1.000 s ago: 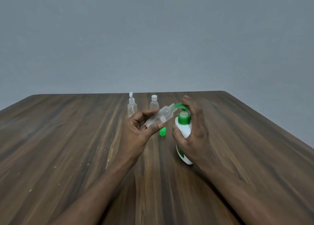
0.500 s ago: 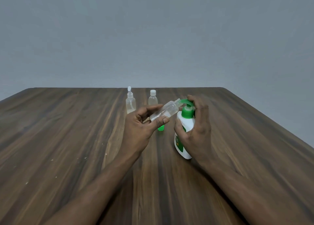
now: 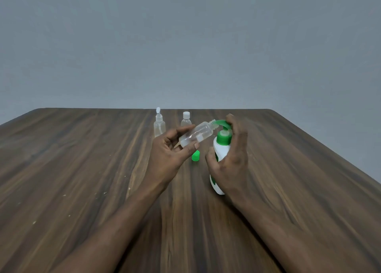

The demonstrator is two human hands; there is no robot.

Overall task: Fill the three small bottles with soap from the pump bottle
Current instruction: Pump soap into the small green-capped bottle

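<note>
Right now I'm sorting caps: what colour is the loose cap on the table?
Bright green; the cap shows best in the head view.

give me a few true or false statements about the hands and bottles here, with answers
1. The left hand holds a small clear bottle tilted, its neck at the spout of the pump bottle. True.
2. The right hand lies flat on the table. False: it grips the pump bottle, fingers over the pump head.
3. A green cap sits on the table between the hands. True.
4. Three small bottles stand at the back. False: only two, a flip-top bottle and a white-capped bottle.
</note>
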